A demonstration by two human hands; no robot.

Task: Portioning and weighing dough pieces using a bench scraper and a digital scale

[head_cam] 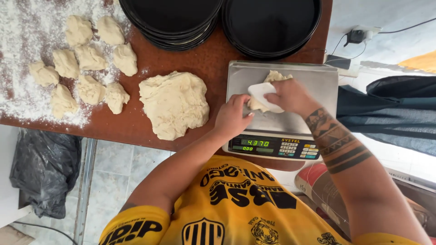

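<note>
A steel digital scale (313,81) stands at the table's near right edge. A piece of pale dough (278,75) lies on its pan. My right hand (290,95) holds a white plastic scraper (260,92) against that dough. My left hand (232,119) rests its fingers on the near side of the same piece, at the pan's left edge. A large mass of dough (175,103) lies on the brown table (213,59), left of the scale.
Several portioned dough pieces (91,59) sit on a floured patch (22,27) at the left. Two stacks of black round pans (172,18) (272,22) stand at the far edge. A black bag (43,172) hangs below left; a sack (318,181) lies lower right.
</note>
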